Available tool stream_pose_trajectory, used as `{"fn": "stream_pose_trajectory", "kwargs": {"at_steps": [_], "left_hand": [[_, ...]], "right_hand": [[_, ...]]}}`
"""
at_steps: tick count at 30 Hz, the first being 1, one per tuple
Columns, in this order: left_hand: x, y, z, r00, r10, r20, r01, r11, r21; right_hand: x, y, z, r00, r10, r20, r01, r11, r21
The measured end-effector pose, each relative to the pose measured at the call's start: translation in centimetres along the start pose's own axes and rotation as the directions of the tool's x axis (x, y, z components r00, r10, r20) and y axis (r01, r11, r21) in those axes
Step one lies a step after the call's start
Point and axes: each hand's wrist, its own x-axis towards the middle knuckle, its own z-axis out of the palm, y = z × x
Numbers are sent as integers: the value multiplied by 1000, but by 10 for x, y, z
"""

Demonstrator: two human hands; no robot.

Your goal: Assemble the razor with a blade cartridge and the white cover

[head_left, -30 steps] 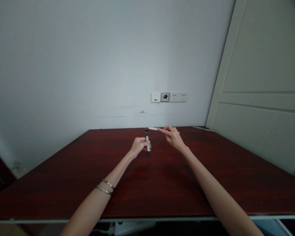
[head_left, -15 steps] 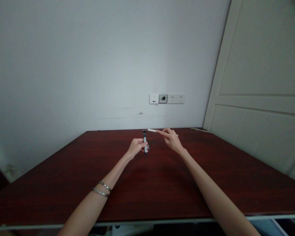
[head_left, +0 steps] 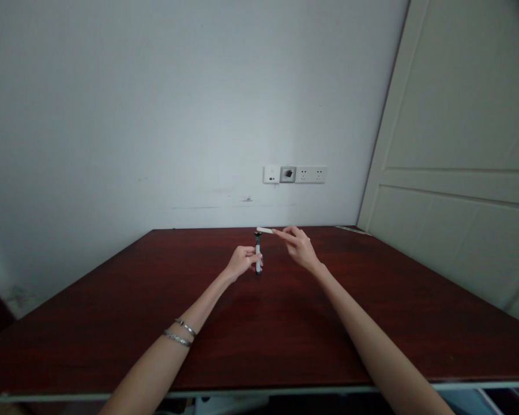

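A razor (head_left: 258, 262) with a white handle and a dark head stands nearly upright over the middle of the table. My left hand (head_left: 240, 263) is closed round its handle, thumb across the front. In my right hand (head_left: 301, 249), pinched between the fingers, is a slim white stick-like thing (head_left: 265, 230), whose exact kind is too small to tell. It lies almost level, its left end at the top of the razor head; whether the two touch, I cannot tell.
The dark red wooden table (head_left: 125, 300) reaches back to a white wall (head_left: 199, 115) with sockets (head_left: 311, 174). A pale panelled door (head_left: 454, 230) borders the right side. A thin flat strip (head_left: 353, 230) lies at the far right corner.
The white stick has shifted slightly left, from beside the razor head to over its top. My left hand and the razor have moved a little right and down.
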Motion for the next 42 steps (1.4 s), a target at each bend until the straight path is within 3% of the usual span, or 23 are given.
{"fn": "stream_pose_trajectory", "kwargs": {"at_steps": [6, 11, 14, 17, 28, 34, 38, 42], "left_hand": [[0, 3, -2, 999, 26, 20, -26, 1000, 16], [-1, 5, -5, 999, 36, 34, -36, 999, -17], [0, 4, -6, 999, 23, 24, -21, 997, -68], [1, 2, -5, 999, 15, 44, -10, 991, -130], [3, -2, -6, 995, 40, 90, -18, 973, -228], [5, -5, -6, 995, 47, 87, -28, 979, -203], [4, -4, -5, 995, 39, 93, -21, 982, -186], [4, -5, -5, 995, 39, 87, -23, 985, -171]], "right_hand": [[-2, 4, 4, 1000, 7, 5, -8, 998, 69], [-5, 14, 4, 991, 113, -76, -94, 973, 211], [-1, 6, 7, 978, 186, -95, -139, 919, 370], [4, -5, 10, 978, 204, -40, -166, 880, 445], [6, -34, 10, 994, 85, 76, -111, 861, 497], [6, -38, 10, 988, 149, -34, -121, 896, 427], [6, -37, 10, 998, 38, 43, -52, 922, 384], [5, -38, 9, 994, 109, -23, -97, 945, 314]]}}
